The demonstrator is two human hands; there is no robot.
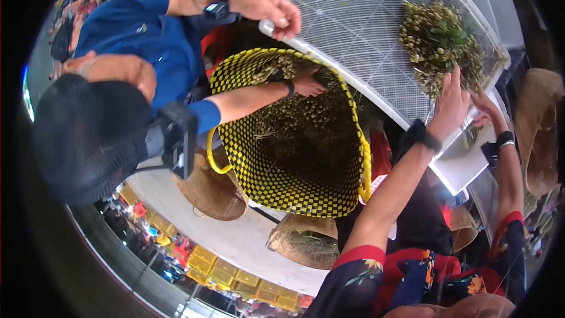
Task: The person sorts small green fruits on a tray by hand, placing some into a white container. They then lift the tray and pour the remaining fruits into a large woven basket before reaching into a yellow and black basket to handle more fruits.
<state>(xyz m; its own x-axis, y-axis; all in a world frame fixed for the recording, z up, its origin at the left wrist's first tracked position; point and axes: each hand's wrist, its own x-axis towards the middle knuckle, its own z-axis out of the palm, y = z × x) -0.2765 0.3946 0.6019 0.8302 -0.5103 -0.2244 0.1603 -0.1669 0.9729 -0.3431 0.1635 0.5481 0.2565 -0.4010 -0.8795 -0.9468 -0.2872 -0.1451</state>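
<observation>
A bunch of longans (438,38), round brown fruit on twigs with some green leaves, lies on a white mesh tray (353,29). My left hand (452,97) is closed on the lower edge of the bunch, fingers pointing up into its stems. Beside it, to the right, my right hand (487,109) has its fingers around the stem ends; part of this grip is hidden. Dark bands circle both wrists. Left of the tray stands a yellow-and-black woven basket (282,191) with more longan clusters (300,109) inside.
A co-worker in a blue shirt (129,35) reaches one hand (309,85) into the basket; the other hand (279,15) is by the tray's edge. Wicker baskets (215,191) stand below, one holding twigs (306,241). Yellow crates (235,277) line the background.
</observation>
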